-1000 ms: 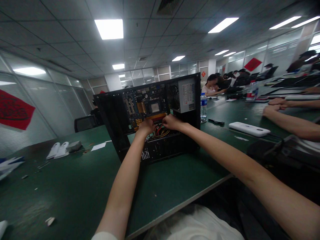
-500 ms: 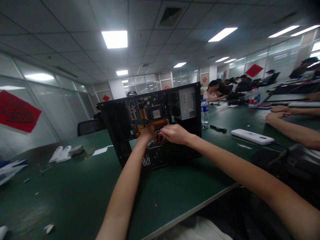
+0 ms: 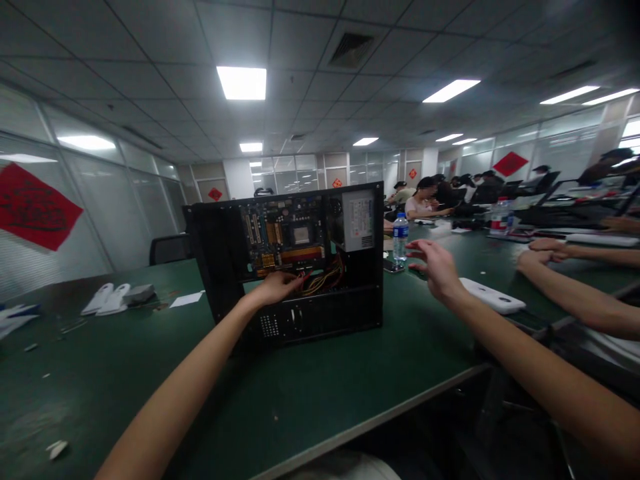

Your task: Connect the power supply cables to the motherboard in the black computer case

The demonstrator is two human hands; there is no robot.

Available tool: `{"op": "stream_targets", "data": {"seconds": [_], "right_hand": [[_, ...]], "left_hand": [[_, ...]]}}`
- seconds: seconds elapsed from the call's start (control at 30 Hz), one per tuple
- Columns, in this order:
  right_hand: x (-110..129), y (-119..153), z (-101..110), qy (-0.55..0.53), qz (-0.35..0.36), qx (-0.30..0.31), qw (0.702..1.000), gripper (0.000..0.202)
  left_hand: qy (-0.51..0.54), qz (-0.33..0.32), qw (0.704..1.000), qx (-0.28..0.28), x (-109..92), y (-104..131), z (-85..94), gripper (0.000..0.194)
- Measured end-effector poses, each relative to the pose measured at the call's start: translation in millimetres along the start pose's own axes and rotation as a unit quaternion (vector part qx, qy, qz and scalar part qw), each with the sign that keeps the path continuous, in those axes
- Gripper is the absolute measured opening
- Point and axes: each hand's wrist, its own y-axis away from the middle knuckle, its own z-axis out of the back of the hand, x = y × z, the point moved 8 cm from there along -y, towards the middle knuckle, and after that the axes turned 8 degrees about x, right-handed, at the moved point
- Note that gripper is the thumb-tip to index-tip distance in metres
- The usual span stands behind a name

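Observation:
An open black computer case stands upright on the green table, its inside facing me. In it are a motherboard and, at upper right, a power supply. Yellow and red cables hang below the power supply. My left hand is at the motherboard's lower edge, thumb and fingers pinched on a cable; its plug end is too small to make out. Out to the right of the case, my right hand is in the air with fingers apart and nothing in them.
A water bottle stands just right of the case, near a dark flat object. Farther right lies a white power strip, with another person's arms beyond. White objects and a grey block lie at left.
My right hand has let go inside the case and swung out to the right, its fingers spread. My left hand stays at the cables, slightly lower. The view has shifted a little.

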Motion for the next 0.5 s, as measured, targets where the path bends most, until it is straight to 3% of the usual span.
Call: {"op": "stream_targets", "data": {"seconds": [0.1,0.23,0.33,0.5], "right_hand": [[-46,-15,-21,-0.048,-0.128,0.039,0.990,0.014],[-87,-16,-74,-0.061,-0.178,0.119,0.975,0.024],[-103,-5,-111,-0.073,-0.195,0.185,0.961,0.040],[-106,16,-141,-0.124,-0.213,0.297,0.923,0.033]], "left_hand": [[0.025,-0.003,1.000,-0.009,11,6,2.6,0.035],[0.006,0.030,0.999,-0.030,22,7,2.9,0.039],[-0.006,0.025,0.998,-0.049,17,11,2.5,0.037],[-0.002,-0.001,0.998,-0.066,7,21,4.0,0.043]]}}
